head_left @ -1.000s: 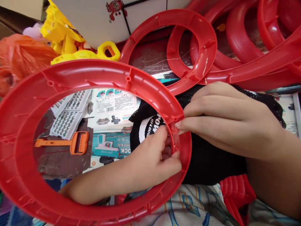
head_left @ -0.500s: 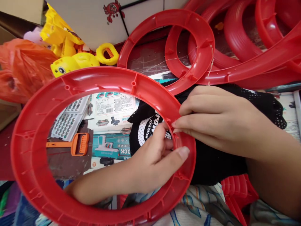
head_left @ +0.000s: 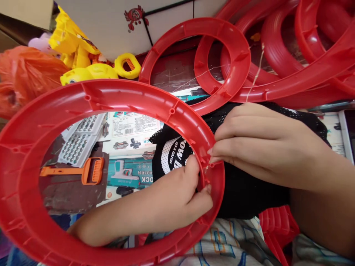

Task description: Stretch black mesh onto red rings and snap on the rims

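Observation:
A big red plastic ring [head_left: 116,96] fills the left and middle of the head view. My left hand [head_left: 177,201] comes up through its hole and pinches the ring's right side, thumb on the rim. My right hand [head_left: 263,142] reaches in from the right, fingers pressed together at the same spot on the rim, pinching what looks like a thin pale thread [head_left: 256,75] that runs up and to the right. Black mesh fabric [head_left: 249,192] with white print lies under both hands.
More red rings [head_left: 244,48] are piled at the top right. Yellow plastic toys [head_left: 83,70] and an orange bag [head_left: 24,74] sit at the top left. Through the ring I see toy boxes [head_left: 130,129], an orange tool [head_left: 88,170] and a blister tray [head_left: 74,146].
The ring shifted left and turned a little in my hands. My left thumb, stretched out over the rim half a second ago, has curled back into a pinch. The thread now stands higher.

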`<action>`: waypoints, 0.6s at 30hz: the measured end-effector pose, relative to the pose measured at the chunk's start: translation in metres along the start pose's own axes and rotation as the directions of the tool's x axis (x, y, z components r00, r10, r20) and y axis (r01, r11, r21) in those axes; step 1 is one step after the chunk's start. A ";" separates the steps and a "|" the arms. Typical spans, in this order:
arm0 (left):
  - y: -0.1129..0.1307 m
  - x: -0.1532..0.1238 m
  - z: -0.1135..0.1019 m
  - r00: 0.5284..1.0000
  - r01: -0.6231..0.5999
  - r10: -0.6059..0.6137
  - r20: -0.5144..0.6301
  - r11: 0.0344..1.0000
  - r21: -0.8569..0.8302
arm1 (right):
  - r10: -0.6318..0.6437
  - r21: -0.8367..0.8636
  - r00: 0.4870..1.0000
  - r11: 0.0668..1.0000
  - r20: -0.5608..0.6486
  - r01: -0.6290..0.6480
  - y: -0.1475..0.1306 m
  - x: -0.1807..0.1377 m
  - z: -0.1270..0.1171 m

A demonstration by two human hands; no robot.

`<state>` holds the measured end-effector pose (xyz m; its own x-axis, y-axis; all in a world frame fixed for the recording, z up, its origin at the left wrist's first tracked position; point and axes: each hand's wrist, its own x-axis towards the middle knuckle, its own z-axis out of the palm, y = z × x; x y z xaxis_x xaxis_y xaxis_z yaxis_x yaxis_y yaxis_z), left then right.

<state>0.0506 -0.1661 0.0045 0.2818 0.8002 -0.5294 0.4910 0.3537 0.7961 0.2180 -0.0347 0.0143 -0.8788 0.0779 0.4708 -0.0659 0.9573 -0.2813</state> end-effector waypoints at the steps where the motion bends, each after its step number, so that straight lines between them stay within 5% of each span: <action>1: 0.000 -0.001 0.000 1.000 -0.003 0.003 0.017 1.000 0.015 | 0.001 0.006 1.000 1.000 0.001 -0.001 0.000 0.000 0.000; 6: -0.003 -0.001 0.003 0.997 0.001 0.000 0.077 1.000 -0.009 | -0.009 0.041 0.999 0.999 0.045 0.007 0.003 0.002 0.003; 9: -0.005 -0.001 0.009 0.997 -0.010 0.023 0.070 0.982 -0.188 | 0.005 0.089 0.997 0.996 0.082 -0.012 0.006 0.001 0.001; 14: -0.007 0.003 0.021 0.992 -0.096 0.125 -0.006 0.727 -0.680 | -0.002 0.098 0.999 0.995 0.046 -0.002 0.007 0.000 -0.003; 18: -0.010 0.007 0.022 0.976 -0.211 0.185 -0.111 0.707 -0.676 | -0.006 0.094 0.999 0.996 0.045 0.002 0.007 0.002 -0.002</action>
<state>0.0662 -0.1746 -0.0140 0.2743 0.9007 -0.3370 -0.2694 0.4084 0.8722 0.2173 -0.0274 0.0152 -0.8987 0.0598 0.4345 -0.1112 0.9272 -0.3576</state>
